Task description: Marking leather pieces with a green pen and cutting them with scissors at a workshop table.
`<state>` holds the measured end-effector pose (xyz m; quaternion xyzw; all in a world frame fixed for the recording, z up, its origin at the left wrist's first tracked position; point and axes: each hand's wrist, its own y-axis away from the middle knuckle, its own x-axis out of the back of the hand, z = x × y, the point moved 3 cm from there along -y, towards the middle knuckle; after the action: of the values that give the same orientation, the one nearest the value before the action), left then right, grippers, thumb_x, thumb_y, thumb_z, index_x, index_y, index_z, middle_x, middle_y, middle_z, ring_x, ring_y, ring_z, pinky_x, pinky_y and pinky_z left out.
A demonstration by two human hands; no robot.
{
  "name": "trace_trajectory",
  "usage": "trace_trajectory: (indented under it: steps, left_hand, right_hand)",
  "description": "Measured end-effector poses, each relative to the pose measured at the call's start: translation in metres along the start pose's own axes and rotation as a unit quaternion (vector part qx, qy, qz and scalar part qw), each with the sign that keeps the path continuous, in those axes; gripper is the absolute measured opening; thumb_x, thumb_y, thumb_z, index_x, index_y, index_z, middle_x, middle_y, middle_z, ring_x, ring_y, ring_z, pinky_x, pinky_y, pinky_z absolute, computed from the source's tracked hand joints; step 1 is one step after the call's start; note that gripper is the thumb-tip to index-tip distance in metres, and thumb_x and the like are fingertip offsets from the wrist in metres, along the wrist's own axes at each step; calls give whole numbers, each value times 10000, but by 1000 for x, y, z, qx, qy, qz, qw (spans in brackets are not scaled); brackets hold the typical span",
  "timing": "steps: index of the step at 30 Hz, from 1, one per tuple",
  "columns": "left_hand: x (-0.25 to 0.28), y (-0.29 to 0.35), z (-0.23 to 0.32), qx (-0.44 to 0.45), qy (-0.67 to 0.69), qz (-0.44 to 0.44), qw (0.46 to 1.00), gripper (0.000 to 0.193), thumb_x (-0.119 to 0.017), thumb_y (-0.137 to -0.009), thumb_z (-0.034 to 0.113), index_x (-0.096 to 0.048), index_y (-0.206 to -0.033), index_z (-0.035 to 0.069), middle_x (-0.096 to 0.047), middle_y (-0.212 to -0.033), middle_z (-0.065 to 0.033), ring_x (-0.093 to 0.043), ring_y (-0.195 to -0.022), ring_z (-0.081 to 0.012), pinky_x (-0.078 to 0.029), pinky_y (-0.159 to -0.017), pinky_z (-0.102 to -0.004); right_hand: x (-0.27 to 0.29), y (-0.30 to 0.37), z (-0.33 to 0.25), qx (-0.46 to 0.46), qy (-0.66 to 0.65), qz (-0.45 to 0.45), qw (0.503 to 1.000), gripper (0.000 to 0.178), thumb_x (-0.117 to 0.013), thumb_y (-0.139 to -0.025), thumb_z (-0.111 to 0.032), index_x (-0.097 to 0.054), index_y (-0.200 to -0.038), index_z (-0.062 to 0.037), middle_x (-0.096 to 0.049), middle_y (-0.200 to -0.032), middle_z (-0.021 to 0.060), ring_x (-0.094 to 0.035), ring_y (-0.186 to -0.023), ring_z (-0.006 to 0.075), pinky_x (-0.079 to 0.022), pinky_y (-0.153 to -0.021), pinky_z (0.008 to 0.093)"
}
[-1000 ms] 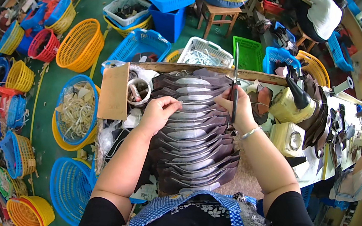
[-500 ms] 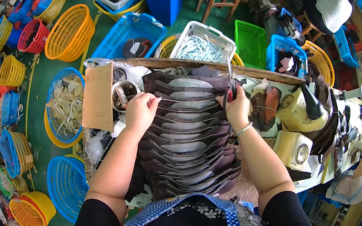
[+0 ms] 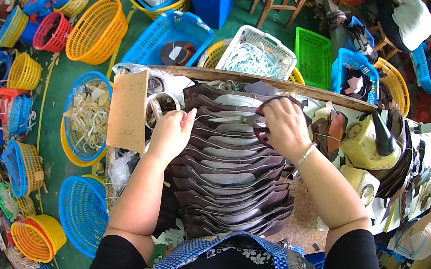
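Note:
Dark brown shoe-upper-like pieces with pale grey inner patches (image 3: 228, 179) lie overlapped in a long row down the bench before me. Over the far end of the row, my right hand (image 3: 285, 128) is closed round the handles of a pair of scissors (image 3: 231, 119). Their blades point left, close to my left hand's fingertips. At the left edge of the row, my left hand (image 3: 169, 137) is pinched closed; anything between its thumb and fingers is too small to make out.
A cardboard piece (image 3: 130, 111) and a round container (image 3: 162, 106) are left of my left hand. Yellow machine parts (image 3: 367, 143) and a black cone stand at right. Beyond the bench's raised edge sits a white basket of pale strips (image 3: 261, 56). A co-worker (image 3: 423, 231) sits at far right.
My right hand has turned the scissors from pointing away to pointing left, and its back now faces up. My left hand stays pinched by the row's left edge. The whole view has shifted slightly.

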<state>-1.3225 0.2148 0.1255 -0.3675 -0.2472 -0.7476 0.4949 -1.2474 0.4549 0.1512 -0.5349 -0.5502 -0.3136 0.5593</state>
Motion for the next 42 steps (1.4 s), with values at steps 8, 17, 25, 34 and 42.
trace_trajectory:
  steps: [8, 17, 25, 34, 42]
  left_hand:
    - [-2, 6, -3, -72, 75, 53, 993, 107, -634, -798, 71, -577, -765, -14, -565, -665, -97, -535, -558, -179, -424, -531, -282]
    - [-28, 14, 60, -60, 270, -36, 960, 97, -655, -789, 64, -628, -846, -10, -622, -694, -57, -554, -608, -83, -433, -553, -223]
    - [-13, -32, 4, -76, -28, 46, 996, 134, -688, -740, 188, -645, -724, 63, -596, -670, -75, -568, -615, -214, -447, -570, -328]
    - [-18, -54, 3, -121, -189, 75, 972, 286, -664, -745, 318, -594, -622, 69, -583, -638, -83, -576, -636, -269, -455, -580, -385]
    - [2, -46, -2, -111, -85, -14, 990, 249, -547, -856, 233, -581, -734, 19, -607, -713, -164, -582, -664, -343, -453, -618, -416]
  right_hand:
    - [-16, -25, -16, -21, -2, -96, 995, 138, -567, -699, -66, -601, -829, -35, -581, -861, 108, -554, -850, 285, -475, -709, 369]
    - [-38, 2, -8, -348, -665, 80, 656, 323, -750, -670, -1, -462, -805, -58, -606, -731, 26, -558, -677, 89, -460, -634, 230]
    - [-35, 29, 40, -365, -207, 141, 897, 464, -789, -645, -249, -531, -952, -16, -627, -700, 103, -604, -618, 265, -485, -609, 334]
    - [-26, 25, 51, -285, -114, 121, 944, 345, -715, -674, -177, -583, -964, -44, -609, -865, 136, -600, -774, 318, -486, -670, 392]
    - [-9, -38, 0, 20, 29, 54, 998, 163, -530, -667, -92, -554, -827, -69, -506, -849, 56, -478, -884, 217, -385, -748, 313]
